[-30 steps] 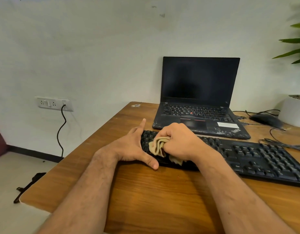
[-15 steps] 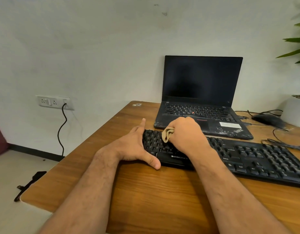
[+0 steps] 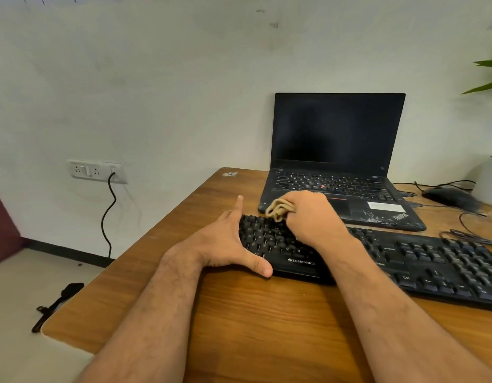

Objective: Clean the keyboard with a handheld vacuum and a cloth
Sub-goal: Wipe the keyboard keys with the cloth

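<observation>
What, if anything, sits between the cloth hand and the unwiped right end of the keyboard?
Nothing visible. The right hand holds the cloth on the keyboard, whose keys rightward lie bare; the laptop sits behind.

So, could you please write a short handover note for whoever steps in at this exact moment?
Left hand: open, braced against the left end of the black Zebronics keyboard, thumb along its front edge.
Right hand: grips the bunched tan cloth at the keyboard's back rows, left section.
The keyboard lies on the wooden desk in front of the open laptop.
Done: cannot tell how much has been wiped; wiping is under way on the left section.
Left: wipe the middle and right key blocks. No handheld vacuum is in view, so whether that step is done cannot be told.
</observation>
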